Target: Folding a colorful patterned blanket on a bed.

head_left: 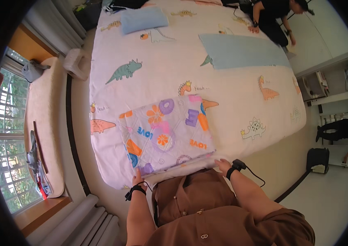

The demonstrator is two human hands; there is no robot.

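A folded quilt [170, 135], white with purple, orange and blue letters and flowers, lies at the near side of a bed. Along its near edge runs a pale strip of cloth with a few orange marks. My left hand [138, 179] is closed at the quilt's near left corner, thumb on top. At the other end of the pale strip, my right hand [223, 166] pinches the edge by the near right corner. The undersides of both hands are hidden. Each wrist wears a black band.
The bed sheet [141, 94] is pale pink with dinosaurs. Far off lie a folded light blue cloth [144, 20] and a flat light blue cloth [243, 51]. Another person [274, 18] leans at the far right. A white stool [75, 63] stands left, beside a cushioned window ledge [47, 123].
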